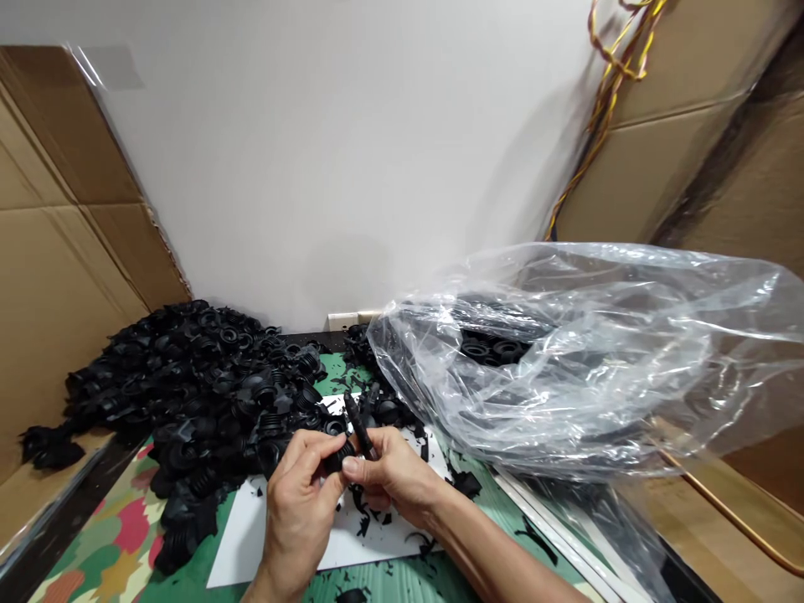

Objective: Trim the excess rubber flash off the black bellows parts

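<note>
1. Two banks of brown corrugated cardboard sheets (641, 167) flank a white wall (327, 167), closing in the back and sides of the desk.
2. A large clear plastic bag (584, 360) slumps across the desk's right side, with black rubber parts (490, 347) visible inside.
3. A green floral-patterned desk (119, 536) shows only narrow open strips around the piles.
4. A broad heap of black ribbed rubber boots (201, 394) reaches the left edge.
5. A white card sheet (251, 536) gives the only open working room, and it is littered with black rubber scraps (363, 523).
6. Above it, the left hand (298, 502) has its grip clamped on a ribbed black rubber boot (339, 456); the right hand (393, 473) has its grip closed on a slim black tool (359, 427), its thumb touching that boot.
</note>
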Available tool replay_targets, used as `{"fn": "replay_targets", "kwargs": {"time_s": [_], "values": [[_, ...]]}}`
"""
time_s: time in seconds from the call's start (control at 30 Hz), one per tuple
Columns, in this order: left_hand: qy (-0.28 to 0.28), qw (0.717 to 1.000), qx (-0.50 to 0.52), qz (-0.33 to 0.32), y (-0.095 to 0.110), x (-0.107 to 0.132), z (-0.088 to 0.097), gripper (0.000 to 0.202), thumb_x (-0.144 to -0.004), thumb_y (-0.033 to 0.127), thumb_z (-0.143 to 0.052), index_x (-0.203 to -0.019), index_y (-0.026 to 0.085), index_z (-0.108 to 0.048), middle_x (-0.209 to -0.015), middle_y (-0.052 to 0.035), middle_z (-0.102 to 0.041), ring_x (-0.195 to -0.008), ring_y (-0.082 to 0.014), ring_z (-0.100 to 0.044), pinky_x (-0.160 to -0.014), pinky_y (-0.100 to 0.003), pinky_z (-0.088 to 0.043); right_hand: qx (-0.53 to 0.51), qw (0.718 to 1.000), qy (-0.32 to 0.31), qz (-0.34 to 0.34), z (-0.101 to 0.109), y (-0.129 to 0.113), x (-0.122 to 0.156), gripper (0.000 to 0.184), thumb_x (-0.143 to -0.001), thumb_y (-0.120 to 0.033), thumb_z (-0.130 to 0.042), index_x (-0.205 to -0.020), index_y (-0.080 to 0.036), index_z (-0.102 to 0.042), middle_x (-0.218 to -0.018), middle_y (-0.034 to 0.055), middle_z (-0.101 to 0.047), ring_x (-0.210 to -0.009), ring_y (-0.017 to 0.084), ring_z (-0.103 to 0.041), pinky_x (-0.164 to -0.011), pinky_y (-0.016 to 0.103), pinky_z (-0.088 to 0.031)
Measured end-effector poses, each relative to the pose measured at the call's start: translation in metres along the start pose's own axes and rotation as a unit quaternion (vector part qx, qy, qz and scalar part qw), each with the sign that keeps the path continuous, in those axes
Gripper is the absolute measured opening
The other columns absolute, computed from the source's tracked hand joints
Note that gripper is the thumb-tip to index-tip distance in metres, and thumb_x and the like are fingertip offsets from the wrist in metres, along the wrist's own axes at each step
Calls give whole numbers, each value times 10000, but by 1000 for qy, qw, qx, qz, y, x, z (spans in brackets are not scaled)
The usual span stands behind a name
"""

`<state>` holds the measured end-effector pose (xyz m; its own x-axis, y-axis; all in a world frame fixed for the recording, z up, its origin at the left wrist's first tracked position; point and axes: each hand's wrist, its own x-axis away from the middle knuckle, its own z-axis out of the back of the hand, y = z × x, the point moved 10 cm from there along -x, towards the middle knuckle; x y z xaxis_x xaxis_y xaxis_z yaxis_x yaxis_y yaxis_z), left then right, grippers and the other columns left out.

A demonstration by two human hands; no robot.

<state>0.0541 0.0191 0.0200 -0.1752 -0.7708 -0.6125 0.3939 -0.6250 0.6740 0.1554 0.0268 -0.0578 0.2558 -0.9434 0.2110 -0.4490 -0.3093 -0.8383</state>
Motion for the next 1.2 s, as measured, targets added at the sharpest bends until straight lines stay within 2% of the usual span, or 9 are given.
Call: {"fn": "replay_targets", "kwargs": {"time_s": [0.13,0.27,0.33,0.43,0.53,0.63,0.9,1.07,1.2], "values": [[-30,999,9,27,-8,-4,-5,224,-720,145,-651,-910,239,-724,-815,-6,-674,-614,-134,-603,-508,-216,-483,-61,998,-6,-24,-2,3,-1,505,-372,-364,-904,-613,-162,-510,-425,-113,-418,-358,0,-233,-360,192,-130],[-78,995,19,52,-11,-8,-8,312,-695,206,-710,-1005,242,-697,-895,-18,-701,-597,-132,-602,-491,-217,-493,-51,999,12,-2,4,-2,-3,512,-371,-379,-899,-575,-167,-480,-411,-108,-413,-348,5,-251,-349,196,-139],[-94,995,7,40,-4,-10,-8,267,-719,246,-704,-985,242,-700,-937,-36,-707,-686,-161,-637,-535,-230,-516,-28,999,20,12,6,-4,-3,492,-402,-396,-886,-577,-166,-489,-401,-109,-406,-339,8,-248,-343,197,-151],[-88,995,-40,-4,12,-13,-4,112,-800,276,-631,-853,234,-720,-933,-58,-693,-805,-188,-649,-622,-251,-526,0,999,21,28,6,-6,-3,453,-457,-416,-864,-575,-164,-506,-391,-120,-362,-343,13,-234,-340,196,-177],[-83,994,-72,-28,20,-14,-2,144,-838,224,-572,-813,227,-714,-847,-47,-666,-767,-169,-642,-660,-251,-517,-9,999,16,35,3,-8,-2,454,-477,-432,-855,-564,-167,-498,-392,-130,-312,-354,14,-221,-342,194,-182],[-84,994,-69,-24,19,-15,-1,174,-849,200,-543,-830,229,-713,-835,-40,-664,-761,-162,-643,-642,-237,-506,-30,999,7,31,0,-8,-1,479,-466,-448,-859,-573,-173,-482,-405,-135,-297,-359,13,-211,-339,191,-178],[-109,991,-60,51,13,-26,-3,102,-768,244,-612,-689,212,-667,-735,-10,-649,-609,-141,-587,-545,-234,-458,-4,999,-21,49,-6,-12,4,450,-530,-433,-833,-603,-176,-471,-448,-130,-314,-371,17,-243,-345,190,-251],[-99,985,-15,140,-5,-24,-1,99,-707,286,-636,-676,196,-661,-604,12,-619,-516,-130,-538,-477,-224,-431,44,996,11,71,2,-11,1,398,-590,-437,-779,-623,-178,-478,-428,-132,-325,-348,24,-273,-339,194,-273],[-84,975,7,207,-20,-18,-1,125,-655,305,-670,-652,182,-647,-521,33,-576,-463,-117,-502,-434,-210,-395,83,993,39,78,7,-11,-1,385,-580,-439,-766,-618,-182,-482,-411,-126,-357,-312,30,-305,-316,196,-266]]}}
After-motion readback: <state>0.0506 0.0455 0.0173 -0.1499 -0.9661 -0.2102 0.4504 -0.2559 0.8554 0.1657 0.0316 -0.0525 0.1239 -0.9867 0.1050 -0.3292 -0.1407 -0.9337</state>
